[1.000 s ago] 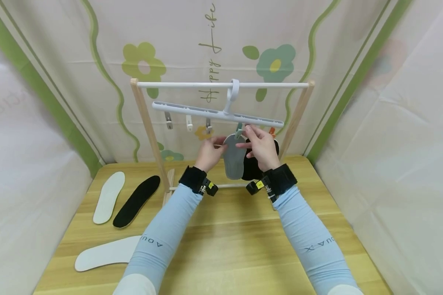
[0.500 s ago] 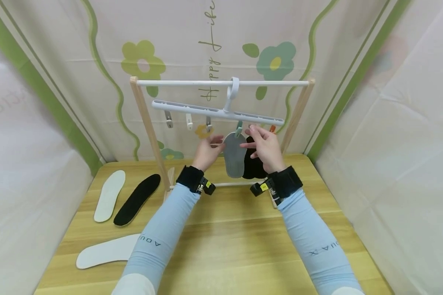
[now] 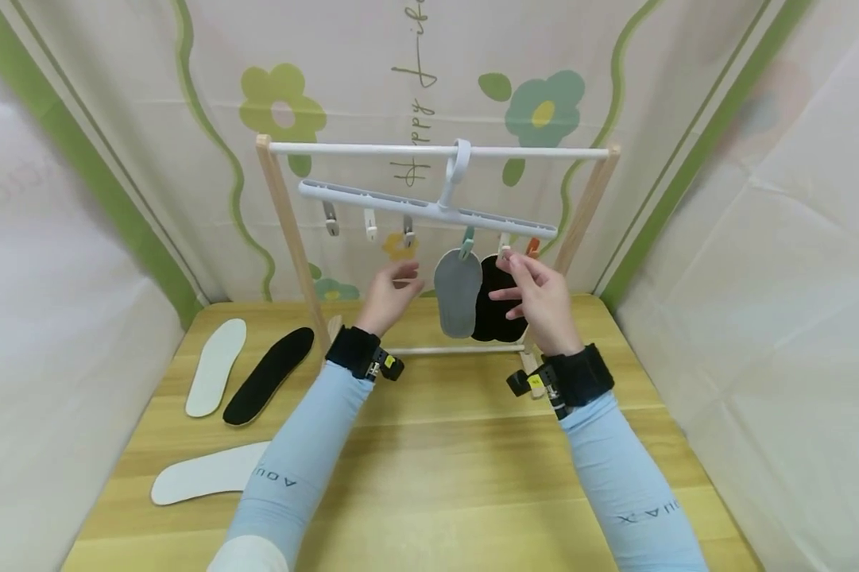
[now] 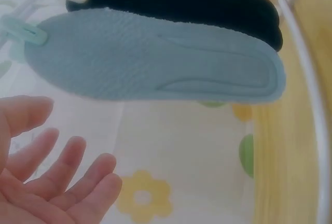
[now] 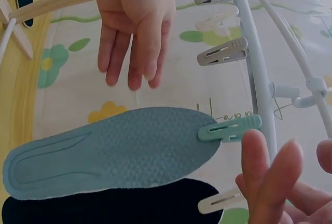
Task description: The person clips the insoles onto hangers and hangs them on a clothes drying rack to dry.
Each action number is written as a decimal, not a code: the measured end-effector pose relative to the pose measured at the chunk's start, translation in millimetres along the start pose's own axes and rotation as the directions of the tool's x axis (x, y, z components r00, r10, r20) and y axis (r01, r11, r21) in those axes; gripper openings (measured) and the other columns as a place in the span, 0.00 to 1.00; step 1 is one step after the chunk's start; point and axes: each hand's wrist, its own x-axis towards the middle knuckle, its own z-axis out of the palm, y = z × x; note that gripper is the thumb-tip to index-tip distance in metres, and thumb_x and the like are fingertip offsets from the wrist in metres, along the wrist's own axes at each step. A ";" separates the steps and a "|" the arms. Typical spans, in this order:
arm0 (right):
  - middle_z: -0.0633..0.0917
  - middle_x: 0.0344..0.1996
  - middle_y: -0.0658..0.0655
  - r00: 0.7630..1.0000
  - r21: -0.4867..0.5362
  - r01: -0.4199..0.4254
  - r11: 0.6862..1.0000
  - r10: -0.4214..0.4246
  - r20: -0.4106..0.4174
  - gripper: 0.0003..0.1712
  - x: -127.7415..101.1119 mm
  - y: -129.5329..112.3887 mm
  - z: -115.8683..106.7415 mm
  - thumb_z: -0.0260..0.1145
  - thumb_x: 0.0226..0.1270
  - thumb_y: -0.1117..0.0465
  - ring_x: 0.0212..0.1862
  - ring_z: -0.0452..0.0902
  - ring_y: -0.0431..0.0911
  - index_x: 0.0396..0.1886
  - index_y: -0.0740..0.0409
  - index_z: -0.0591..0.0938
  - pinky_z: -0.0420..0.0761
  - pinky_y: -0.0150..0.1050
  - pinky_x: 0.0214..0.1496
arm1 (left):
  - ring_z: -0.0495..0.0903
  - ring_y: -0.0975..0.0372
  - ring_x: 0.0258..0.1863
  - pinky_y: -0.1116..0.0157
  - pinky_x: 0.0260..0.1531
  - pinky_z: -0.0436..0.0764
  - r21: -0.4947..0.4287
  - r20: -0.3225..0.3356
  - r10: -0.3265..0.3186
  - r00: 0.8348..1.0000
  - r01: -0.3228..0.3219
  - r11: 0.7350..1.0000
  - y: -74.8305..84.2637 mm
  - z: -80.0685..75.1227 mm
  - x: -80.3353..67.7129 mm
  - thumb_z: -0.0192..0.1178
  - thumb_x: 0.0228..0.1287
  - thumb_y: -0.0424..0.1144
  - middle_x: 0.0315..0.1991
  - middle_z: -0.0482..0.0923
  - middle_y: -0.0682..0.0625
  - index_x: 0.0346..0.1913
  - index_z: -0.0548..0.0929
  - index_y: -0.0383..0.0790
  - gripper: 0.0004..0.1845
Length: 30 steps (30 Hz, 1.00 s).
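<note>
A flat grey foam insole [image 3: 458, 291] hangs from a mint-green plastic clip [image 3: 466, 243], between the two hands and touching neither. The left hand [image 3: 389, 295] has relaxed, spread fingers [image 4: 62, 175] holding nothing beside it. The right hand [image 3: 539, 294] is likewise released, in front of a black fabric insole [image 3: 497, 314].

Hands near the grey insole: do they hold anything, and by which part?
Nothing. Left hand and right hand are open, apart from the grey insole.
</note>
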 end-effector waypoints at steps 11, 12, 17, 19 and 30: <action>0.78 0.61 0.67 1.000 -0.021 0.010 1.000 -0.010 -0.015 0.30 -28.0 19.7 -22.2 0.57 0.76 0.47 0.35 0.86 0.47 0.67 0.63 0.74 0.80 0.32 0.23 | 0.78 0.52 0.54 0.58 0.53 0.78 0.018 -0.048 -0.006 0.999 0.007 1.000 -10.7 -22.8 -35.2 0.60 0.72 0.40 0.58 0.78 0.40 0.64 0.76 0.38 0.21; 0.78 0.60 0.68 1.000 -0.020 0.006 1.000 -0.007 -0.016 0.30 -30.5 21.4 -23.7 0.57 0.76 0.47 0.35 0.86 0.47 0.67 0.63 0.74 0.80 0.32 0.23 | 0.78 0.52 0.54 0.57 0.53 0.79 0.019 -0.050 -0.012 0.999 0.013 1.000 -11.2 -24.5 -39.6 0.60 0.72 0.40 0.58 0.78 0.40 0.64 0.76 0.38 0.21; 0.79 0.59 0.65 1.000 -0.049 -0.012 0.999 0.012 -0.017 0.30 -41.8 32.9 -30.8 0.56 0.76 0.46 0.35 0.86 0.46 0.67 0.61 0.74 0.81 0.34 0.24 | 0.78 0.52 0.55 0.57 0.54 0.79 -0.010 -0.053 -0.030 0.998 0.029 1.000 -16.8 -32.0 -59.5 0.60 0.72 0.40 0.59 0.77 0.41 0.64 0.76 0.39 0.21; 0.81 0.58 0.63 1.000 -0.051 -0.016 0.999 0.015 -0.020 0.30 -45.1 38.7 -33.4 0.56 0.76 0.45 0.35 0.86 0.47 0.66 0.61 0.75 0.82 0.35 0.24 | 0.78 0.51 0.55 0.56 0.55 0.78 -0.022 -0.058 -0.030 0.998 0.029 0.999 -19.1 -34.9 -65.9 0.60 0.72 0.39 0.58 0.77 0.41 0.64 0.77 0.38 0.21; 0.79 0.58 0.66 0.998 -0.070 -0.065 0.995 0.064 -0.023 0.29 -63.2 69.4 -46.7 0.54 0.77 0.46 0.36 0.86 0.45 0.65 0.62 0.75 0.82 0.35 0.26 | 0.80 0.51 0.54 0.55 0.56 0.78 -0.003 -0.099 -0.041 0.994 0.041 0.999 -28.0 -45.8 -95.6 0.62 0.71 0.39 0.55 0.79 0.40 0.62 0.78 0.36 0.20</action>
